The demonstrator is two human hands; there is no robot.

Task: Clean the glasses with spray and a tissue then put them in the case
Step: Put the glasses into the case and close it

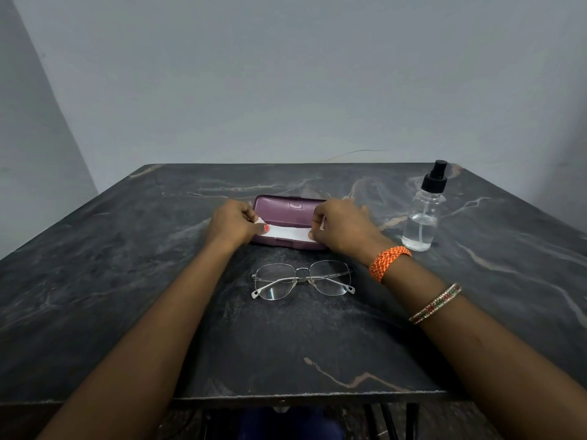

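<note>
Near the front middle of the bench [127,281] lie the glasses [301,280], folded, lenses facing up, their thin metal arms crossed behind the rims. They look light and easily bent: a wire frame with clear lenses that would smear or scratch under a careless thumb. I would judge the safest hold to be at the bridge or by the outer edge of the frame where the arms hinge, fingers kept off the glass. On this smooth stone-patterned top they would likely skid if nudged instead of lifted.

Just beyond them sits the purple case [290,214], open it seems, with its lid raised toward the wall, hard-shelled and stiff. Across its near edge stretches a white tissue [287,232], thin, soft, and apt to tear if pulled hard. Both hands are on it: the left hand [233,222] pinches one end between thumb and fingers, and the right hand [344,228], with an orange wristband [389,262] and a beaded bangle [435,303] up the arm, pinches the other end. Whether they are lifting the tissue out or smoothing it, I cannot tell.

Off to the right, well apart from the case, stands the spray bottle [424,214], clear, partly filled, with a black pump top. Nobody touches it.
</note>
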